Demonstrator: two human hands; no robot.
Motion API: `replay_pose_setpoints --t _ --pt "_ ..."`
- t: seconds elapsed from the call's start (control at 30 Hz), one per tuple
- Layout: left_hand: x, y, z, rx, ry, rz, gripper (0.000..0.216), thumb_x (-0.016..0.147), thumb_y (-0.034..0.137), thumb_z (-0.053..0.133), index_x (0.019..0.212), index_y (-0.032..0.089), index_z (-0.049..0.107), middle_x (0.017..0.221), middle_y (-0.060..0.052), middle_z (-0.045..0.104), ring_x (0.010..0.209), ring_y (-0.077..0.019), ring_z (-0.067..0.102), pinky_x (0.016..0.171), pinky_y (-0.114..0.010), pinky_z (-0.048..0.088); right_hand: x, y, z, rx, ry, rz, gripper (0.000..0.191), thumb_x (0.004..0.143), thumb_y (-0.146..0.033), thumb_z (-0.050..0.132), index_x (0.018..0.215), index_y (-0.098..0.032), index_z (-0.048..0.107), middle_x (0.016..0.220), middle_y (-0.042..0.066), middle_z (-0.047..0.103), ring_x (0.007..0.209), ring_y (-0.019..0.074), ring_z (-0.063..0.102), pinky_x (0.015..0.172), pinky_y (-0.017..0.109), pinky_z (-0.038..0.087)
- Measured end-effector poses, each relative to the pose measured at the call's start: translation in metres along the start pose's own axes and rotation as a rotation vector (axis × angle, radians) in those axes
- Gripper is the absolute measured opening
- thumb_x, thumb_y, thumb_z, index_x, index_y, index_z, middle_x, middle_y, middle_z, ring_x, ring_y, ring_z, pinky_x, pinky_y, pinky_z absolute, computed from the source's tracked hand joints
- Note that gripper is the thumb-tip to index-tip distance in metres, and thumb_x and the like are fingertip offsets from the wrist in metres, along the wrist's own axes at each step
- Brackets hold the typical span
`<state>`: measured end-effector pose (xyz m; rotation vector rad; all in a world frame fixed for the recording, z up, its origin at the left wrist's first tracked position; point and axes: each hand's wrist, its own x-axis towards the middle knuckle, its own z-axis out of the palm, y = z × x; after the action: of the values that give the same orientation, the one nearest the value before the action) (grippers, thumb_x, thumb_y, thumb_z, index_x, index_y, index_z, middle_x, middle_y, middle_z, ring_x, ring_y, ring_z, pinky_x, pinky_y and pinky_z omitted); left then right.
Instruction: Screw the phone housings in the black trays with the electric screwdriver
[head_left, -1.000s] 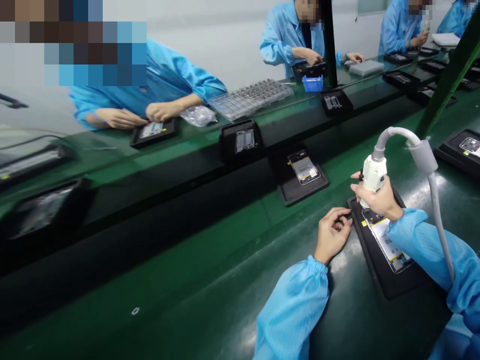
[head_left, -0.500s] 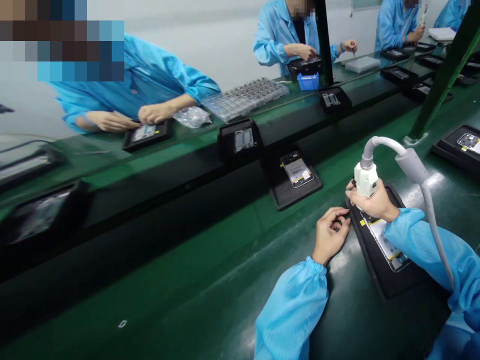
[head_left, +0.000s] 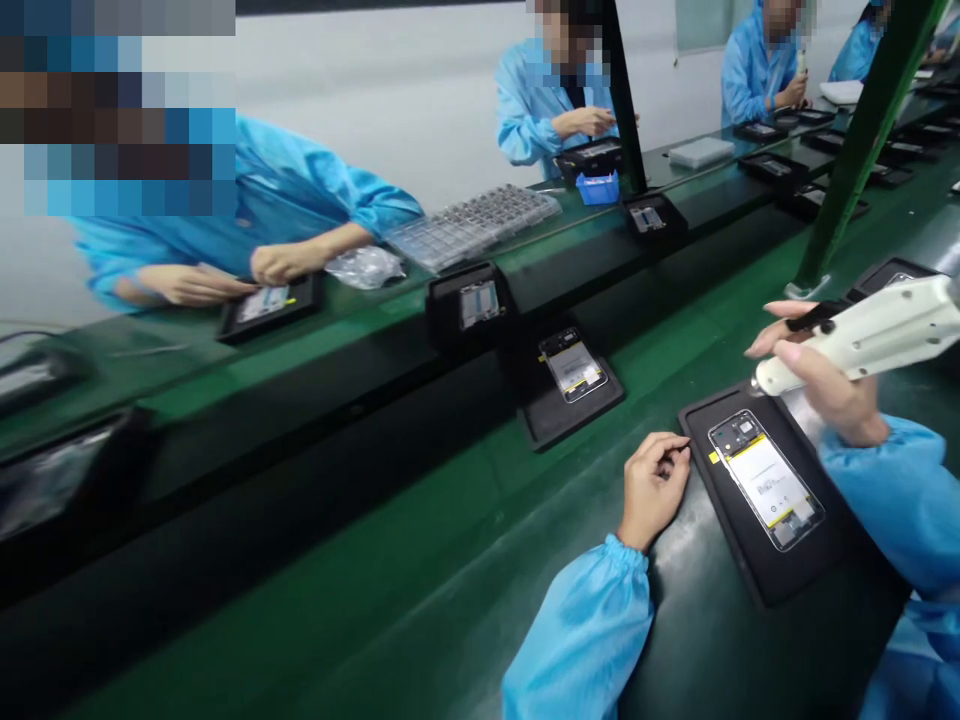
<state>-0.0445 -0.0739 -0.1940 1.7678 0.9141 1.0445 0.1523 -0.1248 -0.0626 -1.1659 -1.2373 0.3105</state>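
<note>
My right hand is wrapped round a white electric screwdriver, tilted nearly level, with its tip pointing left above the far end of a black tray. In this tray lies an opened phone, its pale battery and dark circuit board bare, with a small yellow tab on its left side. My left hand rests at the tray's left edge. Its fingers are curled with the tips together; whatever they may hold is hidden.
Another black tray with an open phone lies further left on the green bench. Along the raised shelf stand more phone trays, a clear parts tray and a blue bin. A green post rises at right. Co-workers sit opposite.
My right hand has lifted the screwdriver off the phone and swung it from upright to nearly level, to the right. The phone's upper end is uncovered. My left hand stays by the tray, fingertips closer together.
</note>
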Motion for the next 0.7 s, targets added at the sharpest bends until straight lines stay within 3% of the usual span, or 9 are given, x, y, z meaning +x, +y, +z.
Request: replay_pose_setpoints --t 0.07,0.13,0.2,0.27,0.37,0.5,0.6,0.67,0.7 --pt "0.0 0.003 -0.002 0.018 0.057 -0.019 0.013 0.077 0.028 0.063 0.081 0.017 0.07 0.082 -0.005 0.067 0.059 -0.0095 0.057 0.049 -0.019 0.046 -0.006 0.012 -0.039 -0.332 0.021 -0.105 0.033 0.084 -0.04 0.066 0.107 -0.017 0.062 0.095 0.007 0.068 0.085 0.0208 0.067 0.082 0.035 0.056" --pt "0.0 0.009 -0.007 0.038 0.131 -0.053 0.016 0.078 0.031 0.064 0.083 0.016 0.069 0.082 -0.006 0.068 0.062 -0.0112 0.059 0.052 -0.021 0.049 -0.017 0.037 -0.081 -0.631 -0.002 -0.187 0.031 0.084 -0.042 0.067 0.102 -0.017 0.064 0.094 0.007 0.069 0.085 0.0216 0.067 0.082 0.033 0.056" --pt "0.003 0.018 -0.011 0.051 0.183 -0.104 0.023 0.079 0.034 0.063 0.091 0.015 0.068 0.087 -0.009 0.07 0.069 -0.0142 0.064 0.058 -0.024 0.053 -0.029 0.067 -0.119 -0.795 -0.076 -0.222 0.031 0.085 -0.044 0.065 0.099 -0.016 0.066 0.095 0.009 0.069 0.087 0.0233 0.068 0.083 0.034 0.057" --pt "0.006 0.028 -0.01 0.057 0.167 -0.158 0.027 0.079 0.033 0.062 0.098 0.014 0.067 0.094 -0.012 0.072 0.079 -0.0183 0.068 0.067 -0.029 0.058 -0.036 0.096 -0.151 -0.863 -0.184 -0.216 0.029 0.086 -0.038 0.06 0.102 -0.014 0.066 0.107 0.013 0.067 0.096 0.0259 0.066 0.087 0.037 0.056" --pt "0.012 0.042 0.009 0.076 0.034 -0.235 0.03 0.076 0.025 0.064 0.104 0.014 0.067 0.105 -0.014 0.072 0.097 -0.0246 0.069 0.085 -0.038 0.057 -0.039 0.126 -0.184 -1.004 -0.382 -0.113 0.036 0.085 -0.021 0.052 0.118 -0.012 0.062 0.131 0.016 0.054 0.108 0.028 0.062 0.09 0.039 0.055" --pt "0.011 0.056 0.057 0.162 -0.084 -0.319 0.053 0.071 0.018 0.068 0.123 0.012 0.059 0.136 -0.019 0.055 0.131 -0.032 0.047 0.111 -0.045 0.037 -0.039 0.132 -0.201 -1.13 -0.552 -0.029 0.058 0.077 -0.003 0.047 0.134 -0.011 0.051 0.146 0.013 0.039 0.118 0.0276 0.056 0.092 0.035 0.054" --pt "0.003 0.066 0.088 0.245 -0.119 -0.368 0.076 0.071 0.025 0.072 0.138 0.005 0.043 0.154 -0.025 0.025 0.145 -0.0354 0.016 0.119 -0.048 0.018 -0.054 0.103 -0.19 -1.146 -0.355 -0.13 0.057 0.08 -0.002 0.041 0.136 -0.005 0.048 0.14 0.016 0.046 0.122 0.0261 0.053 0.098 0.033 0.049" --pt "-0.003 0.071 0.101 0.348 -0.16 -0.377 0.089 0.068 0.032 0.076 0.142 0.003 0.034 0.156 -0.028 0.012 0.146 -0.0368 0.002 0.119 -0.051 0.011 -0.076 0.074 -0.169 -1.099 -0.177 -0.182 0.042 0.089 -0.011 0.039 0.128 -0.003 0.054 0.121 0.018 0.061 0.107 0.0239 0.062 0.09 0.031 0.051" --pt "-0.006 0.073 0.107 0.409 -0.175 -0.371 0.093 0.067 0.034 0.077 0.143 0.004 0.032 0.157 -0.027 0.009 0.146 -0.0367 -0.002 0.119 -0.052 0.008 -0.089 0.06 -0.156 -1.072 -0.153 -0.163 0.036 0.093 -0.017 0.039 0.121 -0.004 0.058 0.107 0.016 0.066 0.093 0.0224 0.066 0.081 0.03 0.052"
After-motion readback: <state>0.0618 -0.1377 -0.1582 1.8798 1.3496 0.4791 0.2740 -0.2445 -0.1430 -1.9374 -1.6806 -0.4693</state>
